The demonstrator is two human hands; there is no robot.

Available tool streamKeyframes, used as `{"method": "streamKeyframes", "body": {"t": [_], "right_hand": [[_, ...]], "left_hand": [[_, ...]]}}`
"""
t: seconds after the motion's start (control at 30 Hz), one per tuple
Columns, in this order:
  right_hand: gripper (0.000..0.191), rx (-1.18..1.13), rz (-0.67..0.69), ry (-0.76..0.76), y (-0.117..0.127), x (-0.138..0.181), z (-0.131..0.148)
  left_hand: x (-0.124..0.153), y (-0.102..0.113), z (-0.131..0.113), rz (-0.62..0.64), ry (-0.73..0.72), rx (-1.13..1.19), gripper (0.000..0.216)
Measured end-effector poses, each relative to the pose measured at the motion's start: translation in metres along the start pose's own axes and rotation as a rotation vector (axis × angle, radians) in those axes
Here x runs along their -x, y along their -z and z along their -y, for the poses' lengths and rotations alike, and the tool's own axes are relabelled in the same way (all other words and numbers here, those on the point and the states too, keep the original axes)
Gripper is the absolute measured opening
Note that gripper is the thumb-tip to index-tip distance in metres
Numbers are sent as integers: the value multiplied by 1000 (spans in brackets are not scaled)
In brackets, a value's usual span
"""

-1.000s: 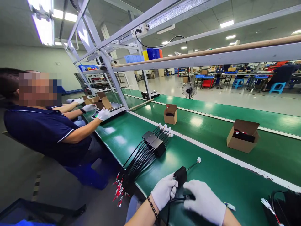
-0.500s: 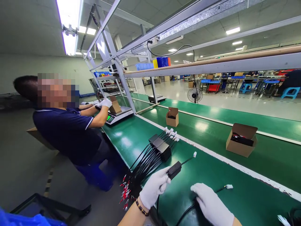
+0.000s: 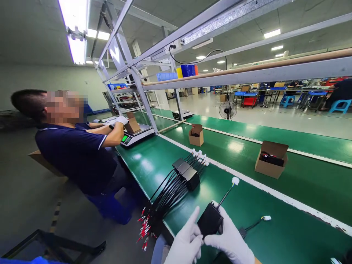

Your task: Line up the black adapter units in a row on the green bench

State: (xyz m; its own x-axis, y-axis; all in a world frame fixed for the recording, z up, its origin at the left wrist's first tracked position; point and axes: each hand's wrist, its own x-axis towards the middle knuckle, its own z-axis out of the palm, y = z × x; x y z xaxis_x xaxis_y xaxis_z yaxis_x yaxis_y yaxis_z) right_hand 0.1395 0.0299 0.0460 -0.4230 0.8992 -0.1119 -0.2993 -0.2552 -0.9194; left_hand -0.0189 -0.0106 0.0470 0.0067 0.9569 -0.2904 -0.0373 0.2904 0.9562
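Both my hands wear white gloves. My right hand (image 3: 231, 234) grips a black box-shaped module (image 3: 210, 220) from its right side. A short cable runs from the module's upper end to a white connector (image 3: 235, 180). At the module's lower left corner is my left hand (image 3: 187, 238), with its index finger stretched up along the side and the thumb and other fingers bent at the lower end; what they pinch is partly hidden. A second cabled module (image 3: 243, 231) lies on the green table beside my right hand, mostly covered by it. To the left lies a row of similar black modules (image 3: 187, 171).
Cables with red-and-white ends (image 3: 144, 229) hang over the table's near edge. Two open cardboard boxes (image 3: 195, 139) stand on the green conveyor, the larger box (image 3: 269, 167) further right. A co-worker (image 3: 74, 150) at the left handles a carton on a scale (image 3: 137, 135).
The black module has turned, showing its broad face. My right hand has moved left and up from the table onto it. The boxes on the conveyor have shifted slightly left in view.
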Motion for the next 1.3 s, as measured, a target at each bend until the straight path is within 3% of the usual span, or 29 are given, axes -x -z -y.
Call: {"method": "streamKeyframes", "body": {"t": [0.1,0.17,0.23,0.33,0.4,0.57,0.63,0.73,0.83,0.97,1.03,1.13,1.17,1.3], "right_hand": [[96,-45,59,11,9,-1,-5],[98,-84,59,21,9,-1,-7],[102,-120,30,14,5,1,-7],[109,-117,-18,-31,-4,5,-2],[100,-49,-68,-40,-9,7,3],[31,298,-309,179,-1,-1,11],[34,364,-322,234,6,-5,13],[51,315,-238,197,15,-4,14],[47,249,-118,145,13,5,14],[97,247,-47,-26,1,13,13],[85,334,-145,1,-2,12,13],[31,472,-263,153,5,5,14],[23,490,-263,187,9,3,14],[41,498,-258,242,22,-1,14]], "left_hand": [[0,-2,-3,165,31,193,96],[0,-5,-8,330,54,295,83],[-1,-9,-12,411,54,316,67],[0,-15,-16,347,3,287,53],[1,-19,-19,310,-14,276,45],[6,-28,-21,338,48,344,35],[6,-29,-18,352,74,370,36],[6,-28,-13,339,79,343,39],[5,-26,-14,313,62,299,41],[4,-25,-21,271,48,281,34],[4,-26,-23,260,86,266,30],[6,-27,-23,294,131,244,30],[6,-28,-22,308,126,242,31],[8,-30,-24,331,118,237,29]]}}
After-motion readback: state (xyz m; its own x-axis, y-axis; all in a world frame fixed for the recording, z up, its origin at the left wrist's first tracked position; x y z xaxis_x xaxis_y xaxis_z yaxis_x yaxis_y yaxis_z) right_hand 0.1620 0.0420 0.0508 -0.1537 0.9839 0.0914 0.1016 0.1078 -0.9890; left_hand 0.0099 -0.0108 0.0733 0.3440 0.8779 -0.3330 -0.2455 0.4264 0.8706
